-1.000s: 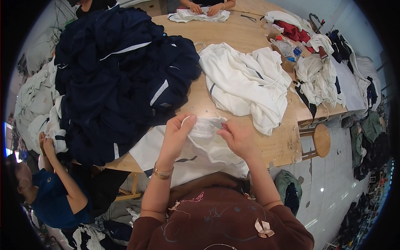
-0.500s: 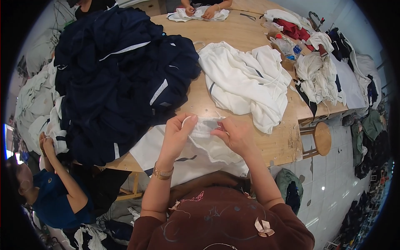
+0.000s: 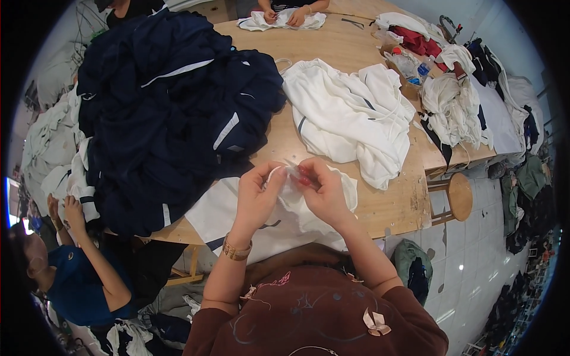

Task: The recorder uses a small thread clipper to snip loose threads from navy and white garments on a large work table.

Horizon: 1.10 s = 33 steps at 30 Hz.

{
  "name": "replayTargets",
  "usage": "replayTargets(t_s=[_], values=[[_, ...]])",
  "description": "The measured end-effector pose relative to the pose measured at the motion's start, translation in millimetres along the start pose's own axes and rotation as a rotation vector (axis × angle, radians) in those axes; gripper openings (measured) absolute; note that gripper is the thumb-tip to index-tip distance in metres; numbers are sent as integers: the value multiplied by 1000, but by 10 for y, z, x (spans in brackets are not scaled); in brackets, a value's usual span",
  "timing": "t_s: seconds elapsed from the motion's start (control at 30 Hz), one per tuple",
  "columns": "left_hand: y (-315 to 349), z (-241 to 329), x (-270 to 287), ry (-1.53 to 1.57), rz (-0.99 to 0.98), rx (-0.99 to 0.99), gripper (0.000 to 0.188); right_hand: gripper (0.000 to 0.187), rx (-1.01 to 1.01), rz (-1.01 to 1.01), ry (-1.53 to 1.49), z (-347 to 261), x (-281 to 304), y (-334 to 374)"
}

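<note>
The left hand (image 3: 255, 193) and right hand (image 3: 326, 193) have drawn together, gathering the white garment's (image 3: 300, 215) spread edge. The left pinches cloth; the right grips a blurred red tool (image 3: 304, 179).

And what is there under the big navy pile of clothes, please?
The navy pile rests on the wooden table: bare wood shows along its right side. The surface beneath the middle is covered, so I cannot tell whether anything lies between.

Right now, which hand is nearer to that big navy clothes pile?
Left. The left hand is near the lower right of the navy pile; the right hand is farther off to its right.
</note>
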State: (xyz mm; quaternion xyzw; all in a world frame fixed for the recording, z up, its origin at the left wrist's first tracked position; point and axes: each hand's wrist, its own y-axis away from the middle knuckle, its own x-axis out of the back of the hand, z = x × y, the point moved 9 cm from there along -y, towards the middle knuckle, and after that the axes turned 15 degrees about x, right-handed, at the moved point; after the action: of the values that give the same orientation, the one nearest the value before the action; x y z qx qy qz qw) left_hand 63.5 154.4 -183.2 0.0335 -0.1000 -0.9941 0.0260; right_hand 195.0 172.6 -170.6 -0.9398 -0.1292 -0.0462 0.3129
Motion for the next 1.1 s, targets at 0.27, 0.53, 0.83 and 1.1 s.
replayTargets(t_s=[0.27,0.53,0.83,1.1], values=[[-35,-89,104,118,6,48,19,13,-281,-4,-711,63,120,121],[-37,-61,75,168,-53,69,20,27,81,-152,341,-146,226,-11],[-45,-71,68,105,-51,40,21,32,180,-259,492,-237,163,-65],[-27,-47,25,66,-60,65,21,31,222,-246,495,-237,155,-71]])
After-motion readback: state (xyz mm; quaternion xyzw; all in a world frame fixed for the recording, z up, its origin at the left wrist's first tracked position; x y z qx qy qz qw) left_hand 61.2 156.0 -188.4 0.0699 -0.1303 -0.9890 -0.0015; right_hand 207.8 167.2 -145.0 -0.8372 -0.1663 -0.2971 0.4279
